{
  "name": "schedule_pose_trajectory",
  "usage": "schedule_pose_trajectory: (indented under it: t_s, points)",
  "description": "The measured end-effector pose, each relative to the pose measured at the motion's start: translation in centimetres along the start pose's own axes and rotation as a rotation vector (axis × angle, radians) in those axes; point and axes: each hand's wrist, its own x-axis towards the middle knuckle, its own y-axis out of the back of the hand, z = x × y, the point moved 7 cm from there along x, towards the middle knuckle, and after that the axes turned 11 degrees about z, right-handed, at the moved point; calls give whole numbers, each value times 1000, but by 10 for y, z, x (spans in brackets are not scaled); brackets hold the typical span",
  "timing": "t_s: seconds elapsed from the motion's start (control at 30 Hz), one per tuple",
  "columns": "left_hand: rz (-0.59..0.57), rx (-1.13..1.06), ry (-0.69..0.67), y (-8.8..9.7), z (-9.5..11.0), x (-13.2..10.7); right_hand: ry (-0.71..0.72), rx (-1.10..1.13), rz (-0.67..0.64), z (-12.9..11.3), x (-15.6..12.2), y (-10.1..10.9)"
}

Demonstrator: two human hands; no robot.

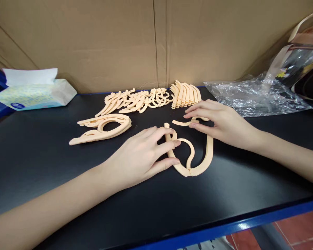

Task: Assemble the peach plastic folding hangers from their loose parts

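A peach plastic folding hanger (208,156) lies on the black table, its two arms forming a U with an S-shaped hook between them. My left hand (143,152) has its fingers and thumb closed around the hanger's left arm, near a small curved strip. At the top of the right arm, my right hand (221,119) pinches a thin curved plastic strip (181,123) between thumb and fingers. The fingers hide where strip and arm meet. Left of the hanger, folded hangers (120,132) lie stacked.
Behind my hands are a pile of loose curved pieces (135,102) and a row of hanger arms (186,94). A tissue pack (39,93) sits at the back left. Clear plastic bags (253,99) lie at the back right, before a cardboard wall (106,41).
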Motion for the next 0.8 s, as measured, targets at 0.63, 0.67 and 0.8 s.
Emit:
schedule_pose_trajectory:
  t_s: [0.63, 0.67, 0.8]
  points:
    - [123, -332, 370, 1, -25, -5, -61, -173, -126, 3, 0, 5]
    - [121, -315, 362, 2, -25, -5, 1, -131, -128, 0, 0, 8]
    - [110, -256, 246, 6, -14, -2, 199, -68, -212, -9, -3, 16]
